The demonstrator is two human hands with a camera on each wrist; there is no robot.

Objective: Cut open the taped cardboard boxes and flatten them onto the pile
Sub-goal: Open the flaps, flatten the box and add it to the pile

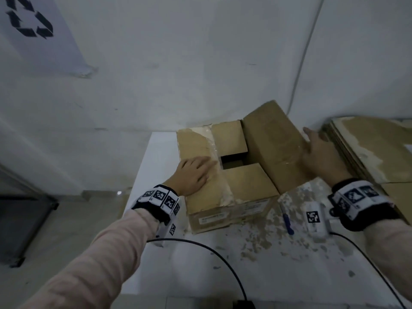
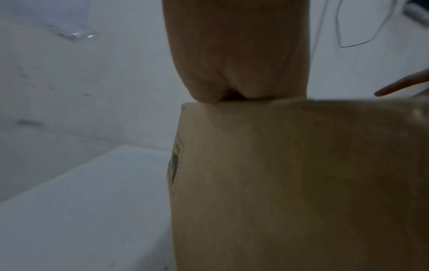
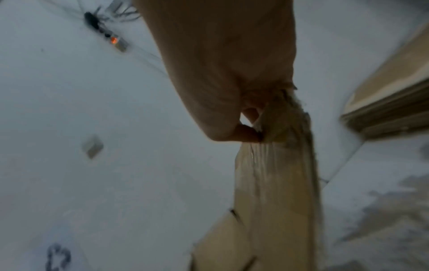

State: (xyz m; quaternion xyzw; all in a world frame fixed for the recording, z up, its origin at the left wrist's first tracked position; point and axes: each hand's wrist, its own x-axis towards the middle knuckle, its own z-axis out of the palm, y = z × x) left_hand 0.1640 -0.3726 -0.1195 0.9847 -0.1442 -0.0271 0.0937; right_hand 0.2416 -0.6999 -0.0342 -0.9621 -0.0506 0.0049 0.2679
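Head view: left hand [image 1: 194, 175] presses flat on the box [image 1: 227, 172] while right hand [image 1: 321, 157] pinches its raised flap [image 1: 274, 141]; fold that outward steadily.

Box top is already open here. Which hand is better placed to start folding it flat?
Probably the right hand: it already grips the raised flap on the side nearest the flattened pile. The left hand lies flat on the box, steadying it.

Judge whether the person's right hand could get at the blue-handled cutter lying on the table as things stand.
Probably yes. The cutter lies bare on the table beside the right hand, but that hand holds the box flap and must release first.
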